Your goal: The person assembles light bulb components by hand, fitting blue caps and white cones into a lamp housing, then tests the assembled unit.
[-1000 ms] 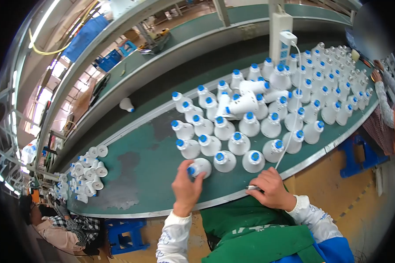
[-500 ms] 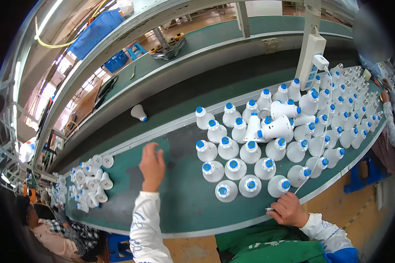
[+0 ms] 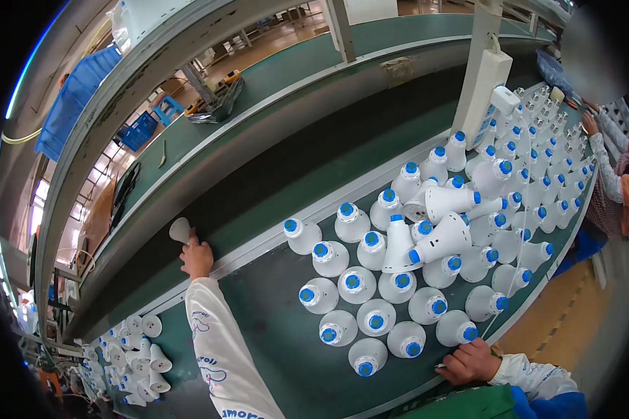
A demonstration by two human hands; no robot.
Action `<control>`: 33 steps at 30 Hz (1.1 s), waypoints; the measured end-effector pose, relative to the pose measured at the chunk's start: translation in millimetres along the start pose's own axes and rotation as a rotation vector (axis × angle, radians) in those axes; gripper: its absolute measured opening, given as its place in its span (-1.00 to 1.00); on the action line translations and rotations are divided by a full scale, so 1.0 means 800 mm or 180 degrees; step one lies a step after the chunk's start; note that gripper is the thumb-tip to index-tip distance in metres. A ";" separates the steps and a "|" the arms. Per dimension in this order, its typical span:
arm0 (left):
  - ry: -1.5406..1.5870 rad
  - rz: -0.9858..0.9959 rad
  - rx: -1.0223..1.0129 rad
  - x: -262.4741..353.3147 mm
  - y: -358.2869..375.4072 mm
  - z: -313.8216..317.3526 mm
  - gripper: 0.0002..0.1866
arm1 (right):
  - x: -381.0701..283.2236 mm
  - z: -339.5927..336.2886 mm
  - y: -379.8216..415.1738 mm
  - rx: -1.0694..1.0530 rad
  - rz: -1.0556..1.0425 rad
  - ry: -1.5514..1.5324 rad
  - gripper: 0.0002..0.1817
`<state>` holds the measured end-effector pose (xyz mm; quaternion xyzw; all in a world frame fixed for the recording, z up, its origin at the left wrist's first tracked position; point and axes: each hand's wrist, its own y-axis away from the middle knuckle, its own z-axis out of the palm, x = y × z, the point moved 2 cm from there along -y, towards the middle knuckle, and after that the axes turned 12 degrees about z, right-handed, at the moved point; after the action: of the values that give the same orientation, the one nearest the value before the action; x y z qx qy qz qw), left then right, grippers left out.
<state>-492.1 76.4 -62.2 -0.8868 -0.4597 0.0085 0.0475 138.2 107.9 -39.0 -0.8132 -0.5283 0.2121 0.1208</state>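
My left hand (image 3: 197, 258) reaches over the table's back rail into the dark trough. Its fingers close round the narrow end of a white cone-shaped bulb housing (image 3: 179, 229), hiding its tip. Near the front edge, my right hand (image 3: 470, 362) is closed on the end of a white cable (image 3: 495, 322); a small tip pokes out past the fingers. Just beside that hand stands a white bulb housing with a blue cap (image 3: 456, 329). Many similar housings fill the table to the right, mostly upright. A housing lying on its side (image 3: 442, 239) rests on others in the middle.
More white housings (image 3: 138, 356) are heaped at the lower left of the green table (image 3: 286, 377). A power strip (image 3: 493, 87) with a white charger is fixed to a post. Another person's hand (image 3: 590, 124) is at the far right. A blue crate (image 3: 77, 98) sits upper left.
My left hand has moved from above the table to the housing in the trough and closed on it. The view has tilted and shifted. My right hand keeps its hold on the cable end.
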 end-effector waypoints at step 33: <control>0.2915 0.2027 -0.0199 0.253 0.564 -0.123 -0.58 | 0.000 -0.043 0.022 0.0178 0.0115 -0.1662 -0.88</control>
<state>-2.1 -24.5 0.2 -0.8960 -0.1015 -0.3774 0.2111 168.4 101.6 -16.2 -0.7366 -0.5208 0.4315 -0.0010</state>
